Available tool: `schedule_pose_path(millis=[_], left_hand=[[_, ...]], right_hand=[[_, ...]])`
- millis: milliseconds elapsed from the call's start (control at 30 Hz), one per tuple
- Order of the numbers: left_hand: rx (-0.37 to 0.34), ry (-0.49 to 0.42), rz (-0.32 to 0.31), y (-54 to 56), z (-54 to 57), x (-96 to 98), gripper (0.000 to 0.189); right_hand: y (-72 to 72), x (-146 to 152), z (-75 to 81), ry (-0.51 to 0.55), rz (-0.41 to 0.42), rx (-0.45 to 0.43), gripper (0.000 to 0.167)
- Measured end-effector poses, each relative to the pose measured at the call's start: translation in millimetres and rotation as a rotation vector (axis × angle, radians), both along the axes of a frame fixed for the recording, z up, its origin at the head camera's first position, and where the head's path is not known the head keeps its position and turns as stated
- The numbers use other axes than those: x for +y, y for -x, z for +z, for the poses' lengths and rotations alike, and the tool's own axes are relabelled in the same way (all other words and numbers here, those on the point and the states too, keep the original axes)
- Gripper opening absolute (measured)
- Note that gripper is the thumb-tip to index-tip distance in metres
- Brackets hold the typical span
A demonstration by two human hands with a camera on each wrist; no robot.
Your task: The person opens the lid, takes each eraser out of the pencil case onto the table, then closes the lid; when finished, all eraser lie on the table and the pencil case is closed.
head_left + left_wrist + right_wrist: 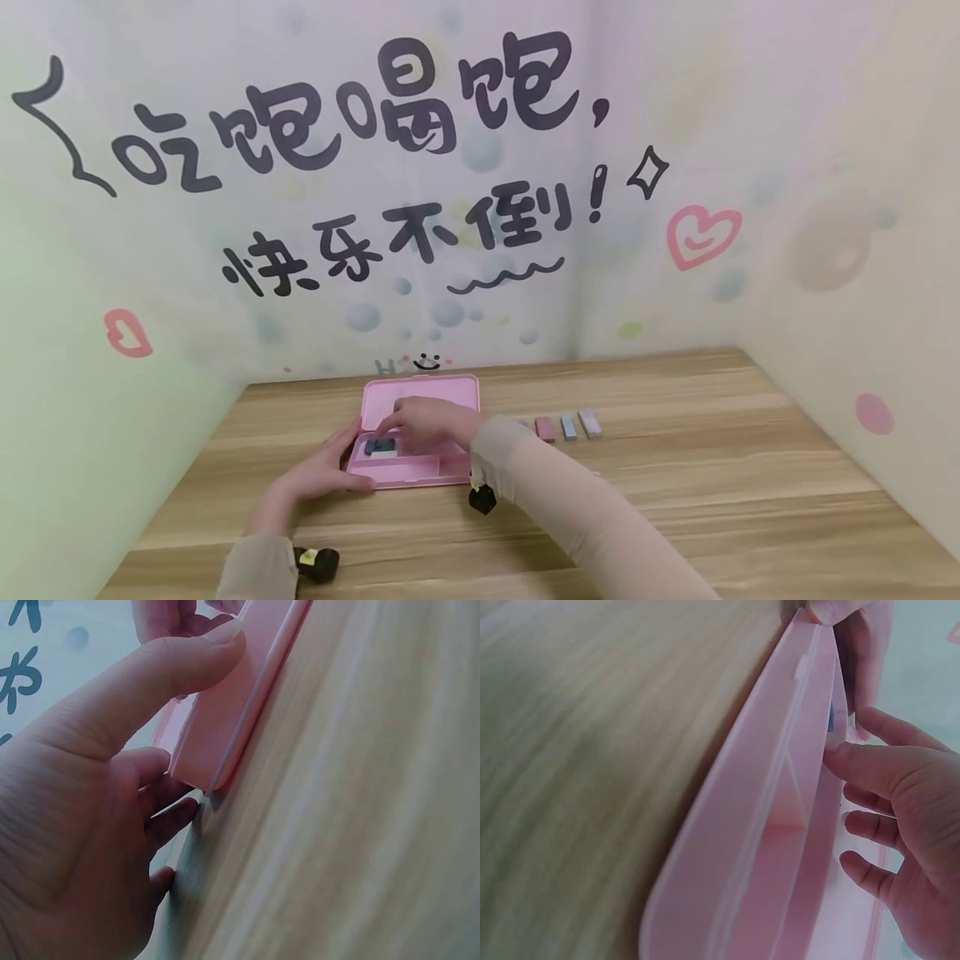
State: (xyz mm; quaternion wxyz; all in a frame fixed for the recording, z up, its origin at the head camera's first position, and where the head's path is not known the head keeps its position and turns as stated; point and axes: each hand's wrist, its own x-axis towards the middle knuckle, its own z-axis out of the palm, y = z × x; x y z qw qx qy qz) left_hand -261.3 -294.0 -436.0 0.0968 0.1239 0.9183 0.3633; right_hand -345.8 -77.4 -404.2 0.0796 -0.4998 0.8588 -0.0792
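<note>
Fingers of the left hand [324,475] grip the open pink case [420,398] on the bench [675,467]. Right hand [427,422] reaches inside — apparently pinching a dark block [380,447], though the grip is hard to see.

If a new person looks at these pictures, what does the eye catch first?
First, the open pink case near the back of the wooden table, with both hands on it: the left hand holds its left edge, the right hand reaches inside. Then three small coloured blocks lined up right of it.
</note>
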Motion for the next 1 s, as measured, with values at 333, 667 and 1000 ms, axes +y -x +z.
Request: schedule_pose_path(millis=[333,667,1000], left_hand=[[0.017,-0.002,-0.01,0.3,-2.1,-0.9,0.116],[0.034,-0.007,-0.022,1.2,-2.8,-1.1,0.114],[0.029,-0.011,-0.018,1.5,-4.0,-1.9,0.114]], right_hand=[[-2.4,-2.4,-1.6,-0.009,0.026,0.064,0.049],[-2.0,-2.8,-6.3,-0.052,0.094,0.181,0.048],[-3.0,-5.1,-7.3,-0.112,0.083,0.212,0.05]])
